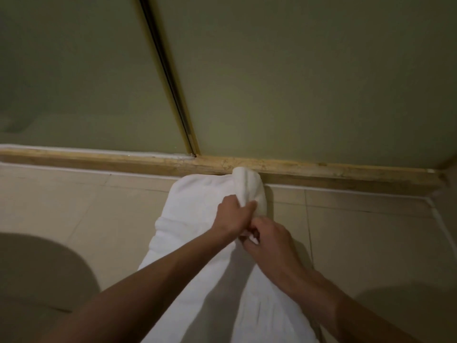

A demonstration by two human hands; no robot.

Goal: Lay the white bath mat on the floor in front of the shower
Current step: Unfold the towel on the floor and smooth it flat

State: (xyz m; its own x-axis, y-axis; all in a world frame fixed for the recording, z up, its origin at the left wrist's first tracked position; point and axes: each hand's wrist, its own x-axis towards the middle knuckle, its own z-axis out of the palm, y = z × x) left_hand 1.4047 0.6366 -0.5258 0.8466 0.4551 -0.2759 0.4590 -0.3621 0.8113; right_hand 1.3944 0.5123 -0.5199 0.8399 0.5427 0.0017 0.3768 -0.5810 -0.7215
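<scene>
Below the shower threshold [148, 160], white bath mat [197, 219] lies long on the tiled floor [74, 206], far end touching the threshold. Left hand [230, 216] grips a bunched fold at the far right corner. Right hand [269, 240] pinches mat edge just beside it.

Single view, worn on the head. Looking forward and steeply down, squared up to the shower sill [296, 167] running across mid-frame. In tight: close enough to catch the left hand [231, 214] and right hand [269, 240] gripping the bath mat [197, 214] just this side of the sill. Glass doors [296, 82] beyond the sill, floor tiles [74, 206] on the near side.
</scene>
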